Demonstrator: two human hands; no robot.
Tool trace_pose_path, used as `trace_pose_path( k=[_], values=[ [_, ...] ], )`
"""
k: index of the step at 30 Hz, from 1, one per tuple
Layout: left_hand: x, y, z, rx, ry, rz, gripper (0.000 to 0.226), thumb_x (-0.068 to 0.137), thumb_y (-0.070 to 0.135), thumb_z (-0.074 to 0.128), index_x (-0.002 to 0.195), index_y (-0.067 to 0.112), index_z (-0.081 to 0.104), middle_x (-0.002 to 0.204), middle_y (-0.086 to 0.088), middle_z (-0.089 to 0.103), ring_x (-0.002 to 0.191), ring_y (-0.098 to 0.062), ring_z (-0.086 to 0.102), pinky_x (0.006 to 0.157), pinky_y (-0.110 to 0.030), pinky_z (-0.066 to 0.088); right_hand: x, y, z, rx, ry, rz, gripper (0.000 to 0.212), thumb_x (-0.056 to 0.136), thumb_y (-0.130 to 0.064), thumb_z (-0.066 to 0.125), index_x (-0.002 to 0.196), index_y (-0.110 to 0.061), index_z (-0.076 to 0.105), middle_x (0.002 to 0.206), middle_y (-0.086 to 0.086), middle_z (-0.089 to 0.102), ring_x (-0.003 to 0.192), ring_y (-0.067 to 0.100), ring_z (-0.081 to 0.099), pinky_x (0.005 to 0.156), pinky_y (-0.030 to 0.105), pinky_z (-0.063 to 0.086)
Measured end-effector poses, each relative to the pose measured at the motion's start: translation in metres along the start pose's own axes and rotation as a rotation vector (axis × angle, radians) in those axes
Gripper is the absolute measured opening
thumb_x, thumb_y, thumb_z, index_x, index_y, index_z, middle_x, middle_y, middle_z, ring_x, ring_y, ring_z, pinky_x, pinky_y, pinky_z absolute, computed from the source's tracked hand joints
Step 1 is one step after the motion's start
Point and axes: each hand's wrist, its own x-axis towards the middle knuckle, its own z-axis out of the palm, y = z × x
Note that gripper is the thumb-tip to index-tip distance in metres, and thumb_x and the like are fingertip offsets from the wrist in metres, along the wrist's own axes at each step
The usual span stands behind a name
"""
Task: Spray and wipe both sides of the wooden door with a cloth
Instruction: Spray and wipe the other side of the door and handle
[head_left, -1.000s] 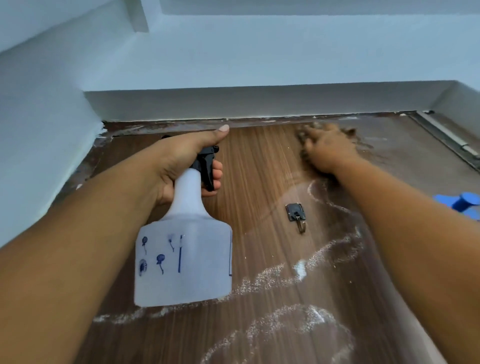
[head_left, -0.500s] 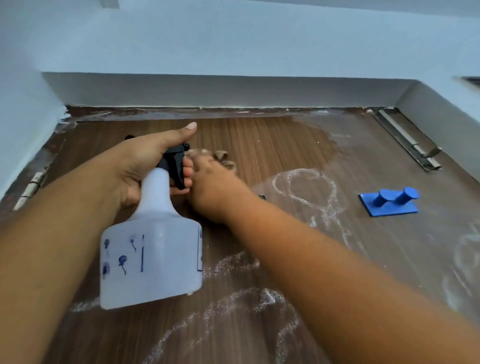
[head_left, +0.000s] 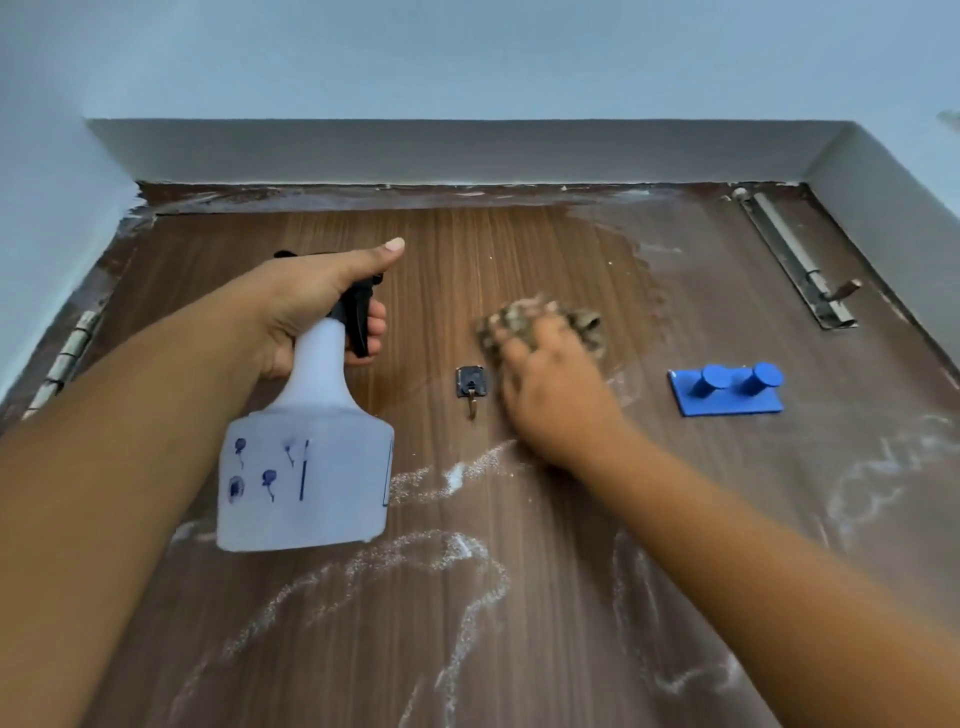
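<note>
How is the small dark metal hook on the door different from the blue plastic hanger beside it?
The small dark metal hook is a single square plate with one thin hook hanging down; the blue plastic hanger is a wider rectangular plate with two round pegs sticking out. The dark hook sits just left of the right hand; the blue hanger lies apart, farther right. Both are fixed to the wooden door.

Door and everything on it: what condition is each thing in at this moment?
Wooden door: shut, streaked with white foam, upper part wiped.
Spray bottle: gripped by left hand.
Cloth: bunched, pressed on door by right hand.
Small hook: empty.
Blue hook rack: empty.
</note>
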Motion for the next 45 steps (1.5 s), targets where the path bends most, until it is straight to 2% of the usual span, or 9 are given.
trace_pose_path(
  k=[4, 11, 17, 24, 28, 32, 38, 42, 45],
  values=[
    [-0.004, 0.012, 0.029, -0.002, 0.025, 0.006, 0.040, 0.086, 0.051, 0.070, 0.101, 0.016, 0.059, 0.073, -0.005, 0.060, 0.057, -0.014, 0.060, 0.054, -0.027, 0.058, -0.019, 0.028, -0.004, 0.027, -0.097, -0.164, 0.053, 0.104, -0.030, 0.034, 0.155, -0.019, 0.025, 0.161, 0.016, 0.015, 0.148, 0.033, 0.013, 0.121, 0.039, 0.012],
    [-0.015, 0.022, 0.075, -0.011, 0.021, -0.016, 0.042, 0.084, 0.051, 0.073, 0.102, 0.015, 0.061, 0.073, -0.004, 0.061, 0.061, -0.015, 0.060, 0.061, -0.030, 0.057, 0.026, 0.058, -0.015, -0.011, 0.005, 0.383, 0.054, 0.101, -0.017, 0.031, 0.154, -0.012, 0.024, 0.158, 0.019, 0.012, 0.148, 0.041, 0.006, 0.118, 0.049, 0.019],
    [-0.022, 0.023, 0.099, 0.025, 0.038, -0.037, 0.040, 0.087, 0.051, 0.070, 0.095, 0.013, 0.060, 0.070, -0.003, 0.061, 0.060, -0.015, 0.059, 0.061, -0.029, 0.057, -0.009, 0.048, -0.007, 0.022, -0.151, -0.124, 0.057, 0.102, -0.025, 0.034, 0.156, -0.019, 0.016, 0.163, 0.014, 0.004, 0.150, 0.035, 0.000, 0.120, 0.052, 0.019],
    [-0.013, 0.031, 0.114, -0.068, 0.123, -0.049, 0.037, 0.093, 0.045, 0.066, 0.079, 0.012, 0.057, 0.067, -0.001, 0.058, 0.054, -0.012, 0.057, 0.055, -0.024, 0.056, 0.017, 0.063, -0.029, -0.036, -0.126, 0.356, 0.052, 0.100, -0.008, 0.027, 0.151, -0.001, 0.022, 0.156, 0.027, 0.011, 0.144, 0.052, 0.006, 0.115, 0.054, 0.023],
    [-0.004, 0.045, 0.120, -0.047, 0.125, -0.012, 0.041, 0.092, 0.053, 0.062, 0.089, 0.012, 0.057, 0.073, -0.002, 0.057, 0.061, -0.013, 0.057, 0.059, -0.027, 0.055, -0.019, 0.025, 0.012, 0.191, -0.121, -0.010, 0.062, 0.099, -0.026, 0.039, 0.154, -0.007, 0.019, 0.160, 0.023, 0.010, 0.148, 0.040, 0.008, 0.119, 0.052, 0.019],
    [0.008, 0.056, 0.127, -0.007, 0.135, -0.042, 0.048, 0.096, 0.058, 0.052, 0.081, 0.012, 0.054, 0.073, -0.001, 0.055, 0.063, -0.015, 0.052, 0.064, -0.028, 0.048, 0.005, 0.032, 0.005, 0.169, -0.241, -0.104, 0.064, 0.098, -0.028, 0.048, 0.155, -0.014, 0.022, 0.162, 0.015, 0.005, 0.150, 0.034, 0.002, 0.118, 0.052, 0.023],
    [0.037, 0.057, 0.142, -0.101, 0.154, 0.008, 0.064, 0.088, 0.075, 0.045, 0.081, 0.012, 0.050, 0.067, -0.001, 0.046, 0.058, -0.016, 0.043, 0.063, -0.031, 0.042, 0.070, 0.088, -0.030, 0.063, -0.129, 0.156, 0.049, 0.102, -0.015, 0.035, 0.151, -0.012, 0.031, 0.155, 0.019, 0.017, 0.144, 0.041, 0.018, 0.114, 0.050, 0.028],
    [0.052, 0.050, 0.163, -0.113, 0.153, 0.129, 0.075, 0.087, 0.077, 0.043, 0.124, 0.013, 0.054, 0.067, -0.002, 0.044, 0.056, -0.013, 0.044, 0.050, -0.028, 0.043, 0.081, 0.141, -0.056, 0.218, 0.179, 0.213, 0.050, 0.101, -0.015, 0.039, 0.151, -0.020, 0.034, 0.145, 0.019, 0.031, 0.128, 0.035, 0.040, 0.108, 0.042, 0.035],
    [0.060, 0.049, 0.180, -0.007, 0.017, 0.158, 0.068, 0.088, 0.079, 0.039, 0.107, 0.015, 0.054, 0.064, -0.001, 0.044, 0.051, -0.013, 0.044, 0.048, -0.022, 0.044, 0.084, 0.188, -0.073, 0.184, 0.306, 0.360, 0.050, 0.100, -0.011, 0.037, 0.150, -0.014, 0.034, 0.147, 0.020, 0.035, 0.129, 0.034, 0.039, 0.109, 0.040, 0.032]
  ],
)
